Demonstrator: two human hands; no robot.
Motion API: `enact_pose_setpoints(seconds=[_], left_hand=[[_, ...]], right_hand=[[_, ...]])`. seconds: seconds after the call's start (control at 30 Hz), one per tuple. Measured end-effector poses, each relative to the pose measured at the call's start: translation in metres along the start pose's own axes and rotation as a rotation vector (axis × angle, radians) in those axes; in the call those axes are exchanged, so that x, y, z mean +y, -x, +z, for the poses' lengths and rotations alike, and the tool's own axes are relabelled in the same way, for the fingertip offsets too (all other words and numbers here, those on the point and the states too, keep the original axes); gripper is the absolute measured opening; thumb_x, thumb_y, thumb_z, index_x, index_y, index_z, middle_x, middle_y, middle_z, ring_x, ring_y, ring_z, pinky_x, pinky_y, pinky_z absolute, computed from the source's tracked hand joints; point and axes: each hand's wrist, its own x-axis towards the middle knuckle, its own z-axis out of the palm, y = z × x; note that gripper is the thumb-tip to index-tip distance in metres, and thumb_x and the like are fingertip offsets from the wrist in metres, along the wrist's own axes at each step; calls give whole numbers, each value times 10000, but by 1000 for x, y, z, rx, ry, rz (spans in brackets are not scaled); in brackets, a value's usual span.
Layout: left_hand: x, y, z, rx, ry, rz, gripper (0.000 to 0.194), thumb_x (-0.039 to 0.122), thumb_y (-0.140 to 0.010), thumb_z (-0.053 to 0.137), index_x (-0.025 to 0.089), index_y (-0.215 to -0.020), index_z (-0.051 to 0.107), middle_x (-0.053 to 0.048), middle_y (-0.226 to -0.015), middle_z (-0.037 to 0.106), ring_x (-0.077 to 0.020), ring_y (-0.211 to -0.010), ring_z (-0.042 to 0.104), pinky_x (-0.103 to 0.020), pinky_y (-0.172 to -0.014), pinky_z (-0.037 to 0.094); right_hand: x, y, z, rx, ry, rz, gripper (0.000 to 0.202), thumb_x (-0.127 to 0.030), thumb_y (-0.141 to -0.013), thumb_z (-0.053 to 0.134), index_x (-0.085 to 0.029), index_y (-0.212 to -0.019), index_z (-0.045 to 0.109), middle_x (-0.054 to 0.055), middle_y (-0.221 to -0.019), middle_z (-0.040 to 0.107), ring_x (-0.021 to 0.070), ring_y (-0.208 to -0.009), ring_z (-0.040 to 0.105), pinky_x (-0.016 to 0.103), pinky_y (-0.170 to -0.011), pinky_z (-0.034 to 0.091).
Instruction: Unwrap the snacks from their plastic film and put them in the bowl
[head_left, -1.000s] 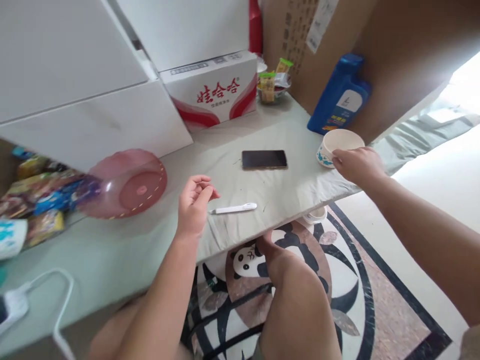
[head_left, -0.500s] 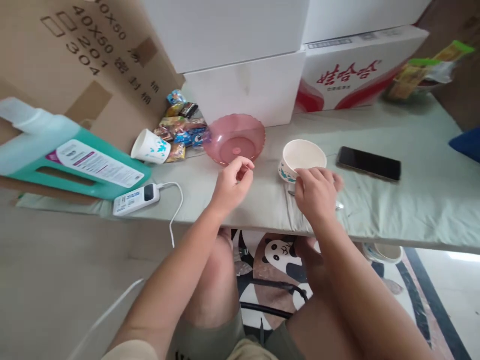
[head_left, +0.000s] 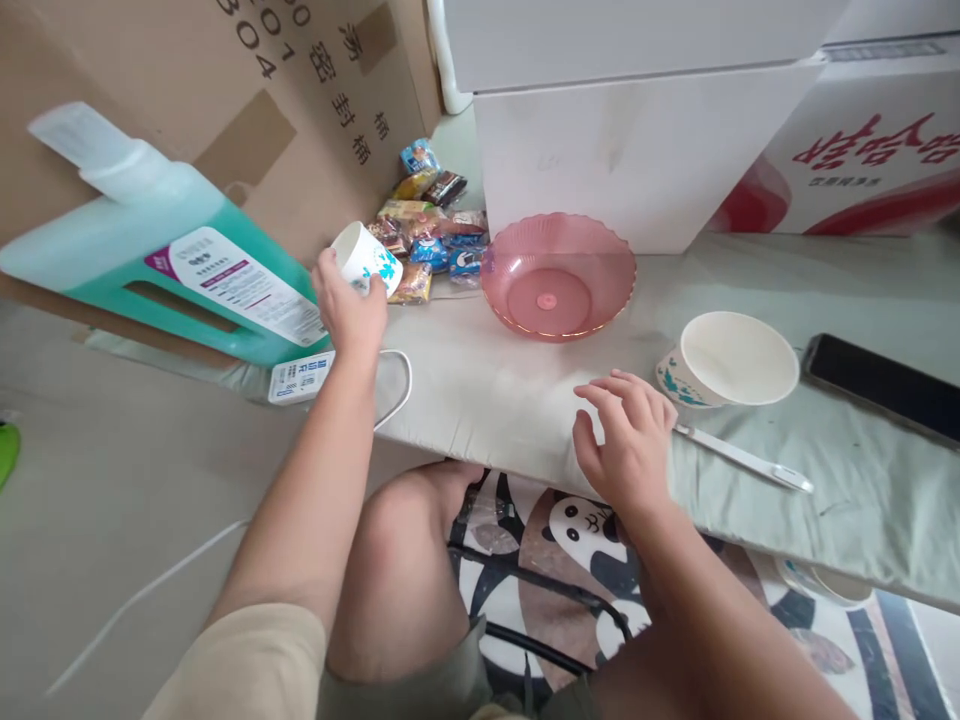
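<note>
My left hand (head_left: 351,315) is wrapped round a white paper cup (head_left: 381,262) with a blue-green leaf print, which leans tilted in front of some wrapped snacks (head_left: 427,230). Over the table's front edge, my right hand (head_left: 626,435) is open with fingers spread and bent, holding nothing. Just beside it lies a slim utensil with a white handle (head_left: 742,455); its other end is hidden behind the hand. A wide paper bowl (head_left: 739,360) with the same print stands behind the utensil. Between my hands, further back, sits a pink transparent scalloped bowl (head_left: 559,300).
A jug of green liquid (head_left: 187,260) leans at the left against a cardboard box (head_left: 150,60). Near it lies a white power strip (head_left: 300,378) with a cord. White boxes (head_left: 600,160) line the back. A phone (head_left: 885,385) lies at the right on the cloth-covered table (head_left: 480,395).
My left hand has moved left from in front of the pink bowl and taken hold of the paper cup. My right hand has come away from the paper bowl and opened. The view has shifted left.
</note>
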Motion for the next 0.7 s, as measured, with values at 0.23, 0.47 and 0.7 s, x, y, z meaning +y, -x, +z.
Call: enact_pose_setpoints(seconds=[0.23, 0.47, 0.7], left_hand=[[-1, -10, 12, -16, 0, -54, 528, 102, -763, 702, 260, -1236, 529, -32, -1339, 508, -303, -1372, 435, -486, -1133, 319], [39, 3, 55, -378, -22, 246, 298, 130, -825, 684, 252, -1093, 638, -80, -1358, 575, -274, -1296, 533, -409, -1113, 411], [34, -18, 104, -694, -179, 247, 459, 91, -690, 809, 258, -1095, 673, -33, -1223, 669, -299, -1355, 503, -522, -1262, 160]], right_hand=[[-1, -4, 22, -61, -44, -8, 256, -139, -905, 568, -259, -1112, 660, 93, -1090, 727, 292, -1138, 680, 440, -935, 460], [0, -2, 22, -53, -46, -21, 222, -163, -933, 553, -267, -1113, 631, 91, -1081, 711, 273, -1063, 699, 416, -874, 476], [6, -5, 23, -84, -70, 12, 226, -168, -943, 544, -253, -1124, 651, 102, -1096, 705, 265, -1044, 686, 402, -858, 475]])
